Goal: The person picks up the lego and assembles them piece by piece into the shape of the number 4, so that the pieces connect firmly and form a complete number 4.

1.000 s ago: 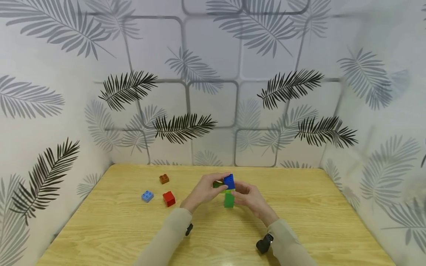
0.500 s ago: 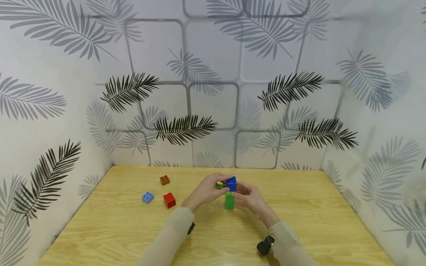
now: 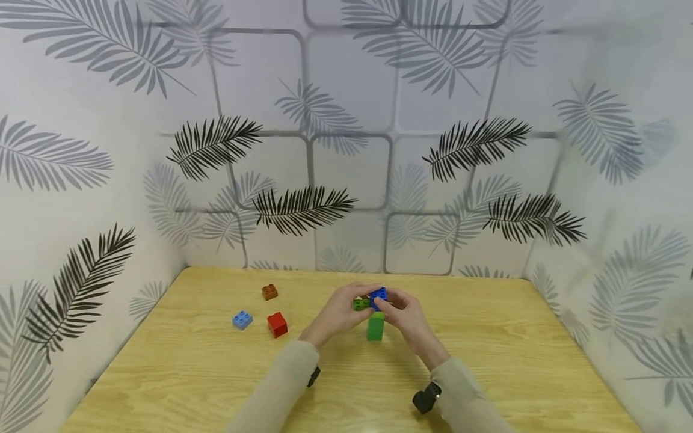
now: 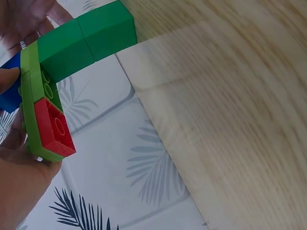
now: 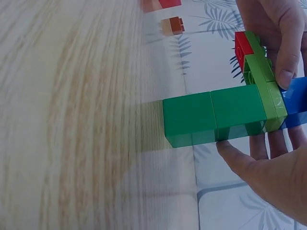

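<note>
Both hands are at an upright build of toy building bricks. Two stacked green bricks [image 3: 375,326] form its column, with a lime-green brick layer [image 5: 273,108] across the top. A blue brick [image 3: 380,293] sits above the column. A red brick [image 4: 53,125] hangs under the lime layer's overhanging end. My left hand [image 3: 342,310] grips the build from the left, its thumb at the blue brick. My right hand [image 3: 408,316] holds it from the other side, thumb on the blue brick's front face and another finger against the green bricks in the right wrist view.
On the wooden table [image 3: 476,361], left of the hands, lie a brown brick [image 3: 269,292], a light blue brick [image 3: 242,320] and a separate red brick [image 3: 277,325]. A leaf-patterned wall [image 3: 346,240] stands behind the table.
My right hand has shifted up from beside the column, and its thumb now lies over the blue brick. The blue brick has moved slightly right over the green column; my left hand stays at it.
</note>
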Motion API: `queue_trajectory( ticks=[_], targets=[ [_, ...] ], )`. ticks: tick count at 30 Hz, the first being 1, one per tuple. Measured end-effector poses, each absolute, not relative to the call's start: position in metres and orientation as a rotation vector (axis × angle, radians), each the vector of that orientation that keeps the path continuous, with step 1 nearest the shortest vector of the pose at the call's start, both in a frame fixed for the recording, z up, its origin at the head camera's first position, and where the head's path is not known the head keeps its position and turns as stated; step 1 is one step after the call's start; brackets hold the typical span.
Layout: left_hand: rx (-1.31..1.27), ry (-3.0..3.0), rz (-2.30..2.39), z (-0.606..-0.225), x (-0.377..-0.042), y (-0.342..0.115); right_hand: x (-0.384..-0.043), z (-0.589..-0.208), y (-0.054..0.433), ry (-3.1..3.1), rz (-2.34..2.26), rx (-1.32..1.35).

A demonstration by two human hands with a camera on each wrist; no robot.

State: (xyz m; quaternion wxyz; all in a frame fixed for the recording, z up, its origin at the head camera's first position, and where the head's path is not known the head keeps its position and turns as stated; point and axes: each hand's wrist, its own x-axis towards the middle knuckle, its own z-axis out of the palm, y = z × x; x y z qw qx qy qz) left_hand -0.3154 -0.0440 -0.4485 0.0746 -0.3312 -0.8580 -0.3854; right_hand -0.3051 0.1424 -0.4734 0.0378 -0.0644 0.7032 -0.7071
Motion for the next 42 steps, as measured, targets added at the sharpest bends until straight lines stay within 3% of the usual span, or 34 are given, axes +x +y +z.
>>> queue_trajectory(
  ticks=[14, 32, 42],
  targets=[
    [-1.05, -2.582, -1.086, -0.451, -0.322, -0.048, -0.304, -0.466, 0.14, 2.089, -2.166, -0.222],
    [-0.689, -2.468, -1.46, -0.452, -0.321, -0.08, -0.302, -0.465, 0.143, 2.076, -2.121, -0.172],
    [-0.625, -2.504, -1.531, -0.444, -0.321, -0.106, -0.303, -0.464, 0.142, 2.062, -2.122, -0.204]
  ],
)
